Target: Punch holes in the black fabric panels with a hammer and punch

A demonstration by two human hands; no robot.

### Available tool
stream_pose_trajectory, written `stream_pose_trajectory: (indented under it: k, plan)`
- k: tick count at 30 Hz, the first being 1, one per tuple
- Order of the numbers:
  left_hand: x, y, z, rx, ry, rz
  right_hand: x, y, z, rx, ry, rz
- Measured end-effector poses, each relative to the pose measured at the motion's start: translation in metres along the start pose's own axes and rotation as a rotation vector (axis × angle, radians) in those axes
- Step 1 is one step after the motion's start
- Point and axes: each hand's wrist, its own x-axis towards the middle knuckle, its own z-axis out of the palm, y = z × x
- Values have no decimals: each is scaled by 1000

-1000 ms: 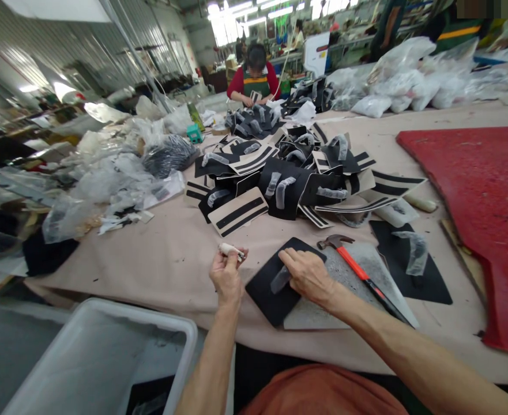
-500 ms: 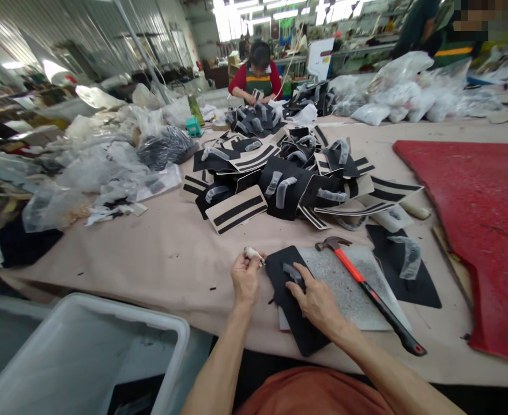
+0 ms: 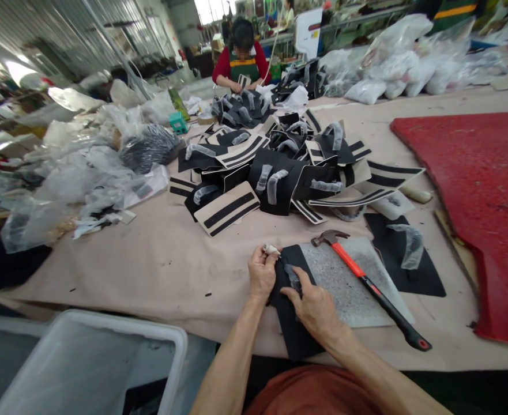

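Observation:
My left hand (image 3: 262, 273) is closed on a small white object (image 3: 271, 249) with a dark tip, its kind unclear. The tip is over the left edge of a black panel (image 3: 300, 337). My right hand (image 3: 316, 302) has thumb and forefinger round the plastic-wrapped handle (image 3: 292, 278) of that panel; its other fingers are curled, partly hidden. Under the panel lies a grey speckled sheet (image 3: 344, 294). A claw hammer (image 3: 368, 285) with a red and black handle rests slantwise across the sheet, right of my hands.
Beyond my hands is a heap of black panels (image 3: 275, 178) with wrapped handles. Another panel (image 3: 396, 253) lies right, near a red sheet (image 3: 474, 219). A white bin (image 3: 180, 357) stands front left; plastic bags (image 3: 93, 167) lie behind. A co-worker (image 3: 241, 57) sits opposite.
My left hand has moved right with the white object, bringing it over the panel's edge. My right hand remains at the wrapped handle. The whole view has shifted slightly.

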Motion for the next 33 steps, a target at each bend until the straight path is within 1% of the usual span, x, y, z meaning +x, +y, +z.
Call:
stream_pose_trajectory:
  k: [5, 9, 13, 20, 23, 25, 27, 28, 29, 30, 32, 33]
  plan:
    - [-6, 2, 0, 84, -2, 28, 4, 10, 11, 119, 30, -29]
    - [-10, -1, -1, 132, -34, 31, 6, 17, 16, 198, 63, -109]
    - [-11, -2, 0, 195, -38, 43, 7, 20, 17, 238, 102, -163]
    - [-9, -3, 0, 280, -64, 73, 6, 20, 20, 214, 117, -166]
    - [-9, -2, 0, 303, -72, 90, 6, 17, 19, 229, 92, -140]
    - [-10, -2, 0, 324, -72, 107, 5, 14, 14, 255, 55, -120]
    - [-10, -2, 1, 346, -70, 133, 5, 14, 3, 292, 28, -150]
    - [-10, -1, 2, 359, -69, 150, 5, 17, -4, 300, 35, -178]
    - [-10, -1, 2, 372, -71, 170, 6, 22, -13, 289, 66, -203]
    - [-10, -1, 3, 383, -75, 188, 7, 29, -23, 250, 125, -215]
    - [-9, -1, 3, 402, -92, 218, 11, 51, -44, 68, 265, -183]
    - [-9, -2, 3, 408, -102, 229, 14, 65, -54, -63, 307, -142]
